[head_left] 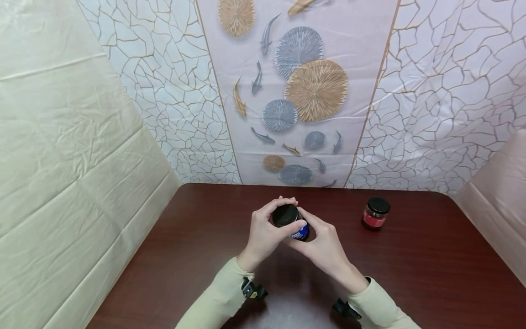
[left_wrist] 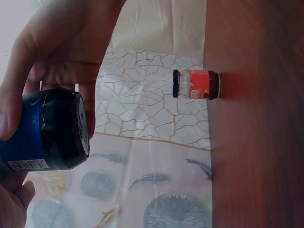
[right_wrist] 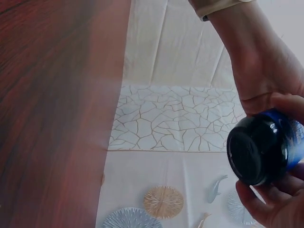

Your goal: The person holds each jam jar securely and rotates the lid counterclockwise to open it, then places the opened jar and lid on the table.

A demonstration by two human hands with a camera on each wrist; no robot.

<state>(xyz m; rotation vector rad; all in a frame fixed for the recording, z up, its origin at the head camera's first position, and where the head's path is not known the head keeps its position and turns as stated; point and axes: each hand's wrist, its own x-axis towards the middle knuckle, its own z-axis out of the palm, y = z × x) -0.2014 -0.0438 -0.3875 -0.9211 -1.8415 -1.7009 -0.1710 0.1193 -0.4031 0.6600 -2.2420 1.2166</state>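
Observation:
A jar with a black lid and a blue label [head_left: 302,233] is held above the table, its lid [head_left: 285,215] tilted up and to the left. My left hand [head_left: 265,232] curls its fingers and thumb round the jar's upper part at the lid. Lower down, my right hand [head_left: 326,244] grips the jar's body from the right. In the left wrist view the dark glass jar [left_wrist: 61,128] shows its base and a barcode, clear of the table. The right wrist view shows the same base; the lid is hidden there.
A second jar [head_left: 375,214], black-lidded with a red label, stands upright on the table to the right. The dark red-brown wooden table [head_left: 197,237] ends at a patterned backdrop [head_left: 304,164]. A pale cloth [head_left: 102,196] hangs along the left side.

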